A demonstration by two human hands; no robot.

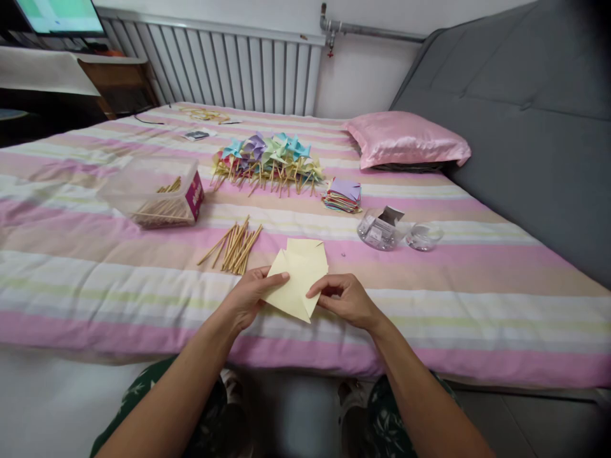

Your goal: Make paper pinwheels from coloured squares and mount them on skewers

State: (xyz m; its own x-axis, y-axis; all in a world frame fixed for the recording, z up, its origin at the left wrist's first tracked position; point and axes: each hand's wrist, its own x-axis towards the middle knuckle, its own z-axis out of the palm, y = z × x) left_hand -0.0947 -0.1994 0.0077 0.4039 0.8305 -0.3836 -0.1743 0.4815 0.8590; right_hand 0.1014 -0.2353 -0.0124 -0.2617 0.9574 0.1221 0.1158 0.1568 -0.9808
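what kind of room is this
Most likely a bedroom at home used as a craft spot: a bed with a striped sheet, a pink pillow, and a radiator on the wall behind.

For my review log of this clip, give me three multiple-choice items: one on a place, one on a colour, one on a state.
1. Where does the loose bundle of thin wooden sticks lie?
A. On the pillow
B. On the striped bedcover, left of the held paper
C. Inside the round container

2. What colour is the folded paper sheet in the hands?
A. Pale yellow
B. Dark blue
C. Red

3. How is that paper held?
A. Lying untouched on the bed
B. Pinched by the right hand alone
C. Gripped by both hands

Answers:
1 B, the sticks rest on the pink striped bedcover beside the paper.
2 A, the sheet is pale yellow.
3 C, the left hand and right hand each grip an edge.
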